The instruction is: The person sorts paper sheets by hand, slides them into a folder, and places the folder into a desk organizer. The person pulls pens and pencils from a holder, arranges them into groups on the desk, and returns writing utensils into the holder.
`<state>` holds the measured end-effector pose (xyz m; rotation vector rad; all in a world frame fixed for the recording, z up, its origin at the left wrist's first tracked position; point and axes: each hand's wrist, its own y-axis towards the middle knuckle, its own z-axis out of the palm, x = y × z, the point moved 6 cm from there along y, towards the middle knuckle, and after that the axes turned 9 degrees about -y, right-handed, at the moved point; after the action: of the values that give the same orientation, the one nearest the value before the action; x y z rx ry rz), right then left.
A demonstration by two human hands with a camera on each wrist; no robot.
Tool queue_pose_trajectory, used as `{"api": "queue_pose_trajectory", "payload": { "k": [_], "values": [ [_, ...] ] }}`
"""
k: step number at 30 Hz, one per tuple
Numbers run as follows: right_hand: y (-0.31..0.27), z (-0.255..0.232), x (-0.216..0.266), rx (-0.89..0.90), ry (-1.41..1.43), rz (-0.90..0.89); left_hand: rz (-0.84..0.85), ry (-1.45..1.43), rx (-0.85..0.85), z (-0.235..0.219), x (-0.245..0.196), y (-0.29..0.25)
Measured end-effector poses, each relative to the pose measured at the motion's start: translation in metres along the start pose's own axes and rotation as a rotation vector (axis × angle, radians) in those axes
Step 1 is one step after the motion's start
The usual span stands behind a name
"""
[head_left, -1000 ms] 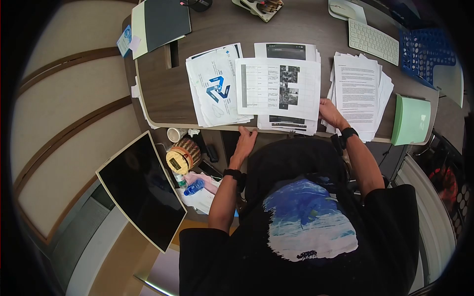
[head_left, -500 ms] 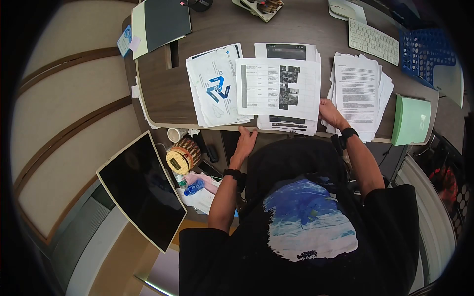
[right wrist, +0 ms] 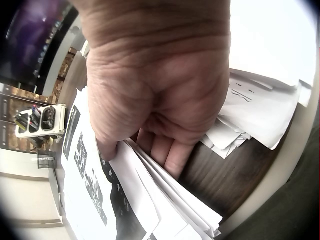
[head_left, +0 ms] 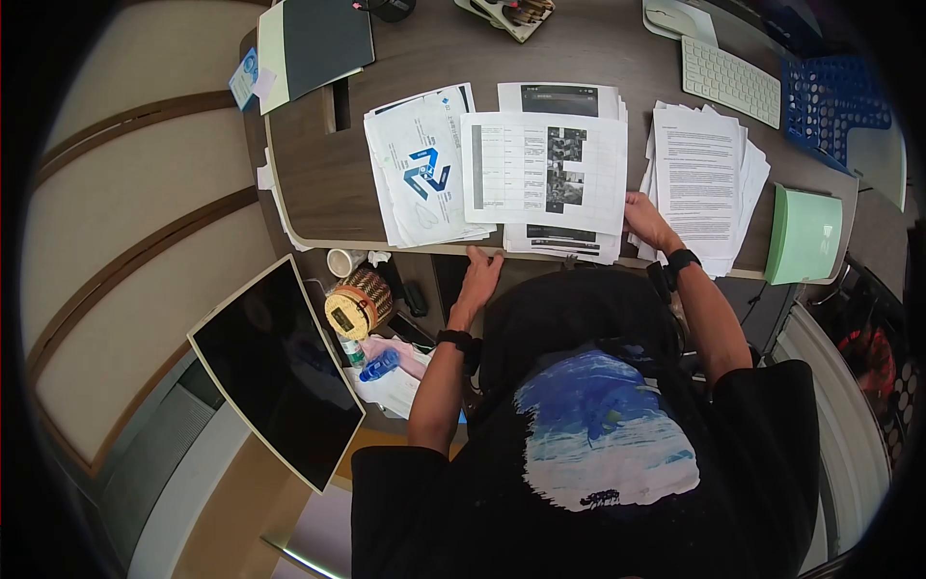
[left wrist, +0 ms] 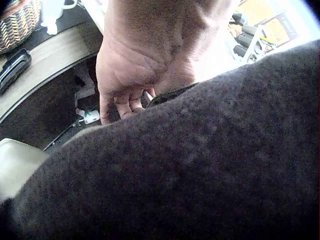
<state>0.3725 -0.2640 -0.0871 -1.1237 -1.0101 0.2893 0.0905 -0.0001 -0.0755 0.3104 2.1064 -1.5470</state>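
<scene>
In the head view my right hand point(head_left: 650, 221) is at the right edge of a printed sheet with dark pictures point(head_left: 526, 169), which lies over a stack of papers point(head_left: 564, 249). The right wrist view shows the thumb on top and the fingers at the side of the fanned paper edges point(right wrist: 155, 195), pinching them. My left hand point(head_left: 476, 279) rests at the desk's front edge, just below a left paper pile with a blue logo point(head_left: 420, 174); no paper shows in it. Dark cloth hides part of its fingers in the left wrist view.
Another paper pile point(head_left: 696, 183) lies to the right, beside a green folder point(head_left: 803, 234). A keyboard point(head_left: 730, 81) and blue basket point(head_left: 834, 106) stand at the back right. On the left are a monitor point(head_left: 278, 372), a woven basket point(head_left: 357, 304) and a paper cup point(head_left: 342, 263).
</scene>
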Motion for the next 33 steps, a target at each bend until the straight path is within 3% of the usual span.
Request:
{"api": "queue_pose_trajectory", "payload": {
  "k": [11,14,16,19,22,24,25,26,28,29,31,33],
  "values": [
    [0.001,0.0,0.0,-0.007,-0.005,0.0,0.016,-0.041,-0.057,-0.021,0.015,-0.036],
    [-0.002,0.001,0.004,0.005,0.012,-0.01,0.037,-0.034,-0.115,-0.035,0.045,-0.071],
    [-0.005,0.002,0.008,0.007,-0.005,-0.019,-0.002,0.067,-0.071,-0.037,0.073,-0.101],
    [-0.002,0.002,0.004,0.004,0.01,-0.018,0.082,0.001,0.017,-0.029,0.105,-0.151],
    [-0.001,0.0,0.002,0.006,0.003,-0.036,0.117,-0.146,0.104,-0.019,0.097,-0.196],
    [-0.002,0.001,0.004,-0.001,-0.005,-0.018,0.004,-0.319,0.121,-0.013,0.084,-0.225],
    [-0.004,0.001,0.006,-0.012,-0.01,0.002,0.059,-0.369,0.062,-0.005,0.175,-0.223],
    [-0.005,0.001,0.006,-0.015,-0.01,-0.001,0.062,-0.368,0.063,-0.011,0.156,-0.236],
    [-0.005,0.001,0.008,-0.013,-0.025,-0.047,-0.204,-0.806,0.105,-0.023,0.077,-0.288],
    [-0.005,0.0,0.009,-0.013,-0.025,-0.049,-0.202,-0.805,0.104,-0.027,0.048,-0.302],
    [-0.005,-0.002,0.008,0.002,-0.09,-0.023,0.015,-0.495,0.075,-0.038,0.003,-0.317],
    [-0.006,0.0,0.007,0.003,-0.064,-0.032,-0.043,-0.436,0.117,-0.039,0.065,-0.301]
  ]
}}
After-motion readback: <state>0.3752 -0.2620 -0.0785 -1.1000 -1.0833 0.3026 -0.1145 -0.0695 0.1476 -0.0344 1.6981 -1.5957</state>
